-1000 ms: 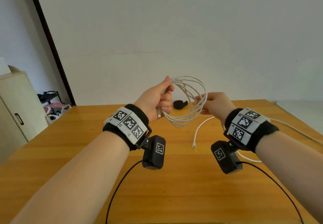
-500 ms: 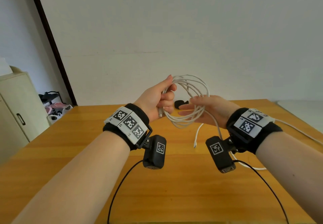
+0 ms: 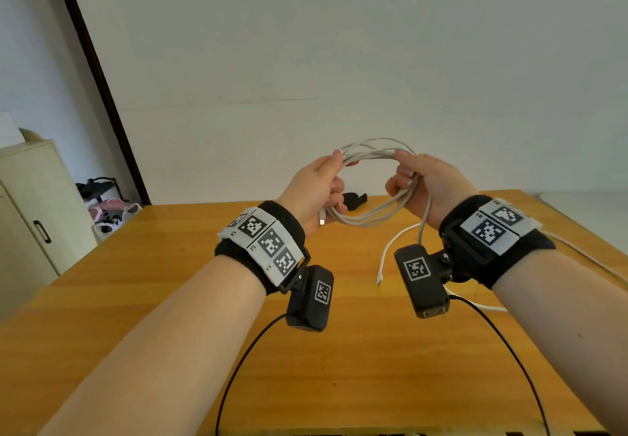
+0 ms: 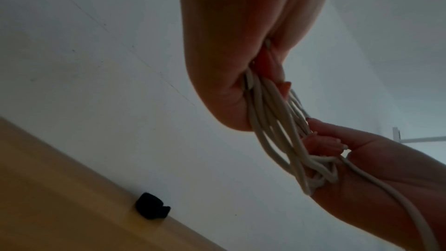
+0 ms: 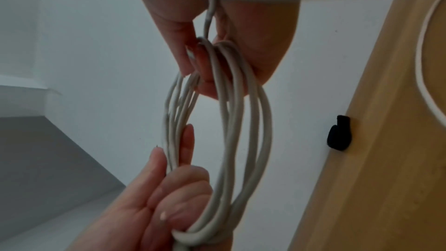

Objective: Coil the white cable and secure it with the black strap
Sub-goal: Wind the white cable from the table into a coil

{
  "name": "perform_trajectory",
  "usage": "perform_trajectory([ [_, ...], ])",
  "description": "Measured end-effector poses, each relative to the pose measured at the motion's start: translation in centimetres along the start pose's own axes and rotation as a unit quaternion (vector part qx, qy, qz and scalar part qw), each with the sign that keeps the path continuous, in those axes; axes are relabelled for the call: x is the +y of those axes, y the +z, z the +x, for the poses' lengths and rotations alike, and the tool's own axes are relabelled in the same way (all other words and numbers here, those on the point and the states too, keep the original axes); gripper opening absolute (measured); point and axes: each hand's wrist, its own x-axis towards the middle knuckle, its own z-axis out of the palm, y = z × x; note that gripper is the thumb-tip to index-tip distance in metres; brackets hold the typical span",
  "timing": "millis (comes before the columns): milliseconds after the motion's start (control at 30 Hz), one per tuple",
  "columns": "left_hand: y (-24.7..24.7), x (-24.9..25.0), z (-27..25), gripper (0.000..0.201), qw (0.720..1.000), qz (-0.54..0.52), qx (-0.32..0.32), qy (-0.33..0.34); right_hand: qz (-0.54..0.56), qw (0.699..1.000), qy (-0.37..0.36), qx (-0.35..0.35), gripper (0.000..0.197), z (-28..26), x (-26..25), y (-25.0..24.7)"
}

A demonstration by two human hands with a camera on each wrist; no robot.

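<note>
The white cable (image 3: 368,221) is wound into a loop of several turns and held up above the wooden table (image 3: 170,299). My left hand (image 3: 334,177) grips the loop's left side, with a plug end poking out below its fingers. My right hand (image 3: 402,173) grips the right side, fingers curled round the strands. A loose length drops from the right hand toward the table, and a small connector end (image 3: 379,281) lies there. The wrist views show the coil (image 5: 241,121) and strands (image 4: 270,121) between both hands. The black strap (image 3: 355,199) (image 4: 152,209) (image 5: 339,135) lies rolled at the table's far edge.
More white cable (image 3: 584,255) trails over the table's right side. Black camera cords (image 3: 238,367) run from my wrists toward me. A cream cabinet (image 3: 27,204) and a heap of floor clutter (image 3: 108,207) stand left of the table. A plain wall is behind.
My right hand went from flat under the coil to curled round its right side, a little higher. The loop now hangs wider between both hands. The left hand kept its grip.
</note>
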Motion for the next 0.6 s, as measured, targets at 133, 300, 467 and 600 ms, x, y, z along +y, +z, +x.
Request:
perform_trajectory([
  [133,-0.1,0.5,-0.1,0.041,1.000,-0.004,0.017,-0.023,0.018,0.998,0.057,-0.037,0.021,-0.2,-0.3,-0.3],
  [300,0.0,0.7,-0.1,0.047,0.998,0.009,0.046,-0.031,0.044,0.997,0.065,0.014,0.030,0.0,0.1,-0.2],
  [467,0.3,0.2,-0.2,0.039,0.995,0.057,0.080,0.006,-0.028,0.995,0.010,0.091,0.038,-0.1,0.1,0.6],
  [600,0.9,0.3,-0.2,0.039,0.992,0.044,0.116,0.035,-0.038,0.992,-0.026,0.117,0.036,-0.2,0.4,1.4],
])
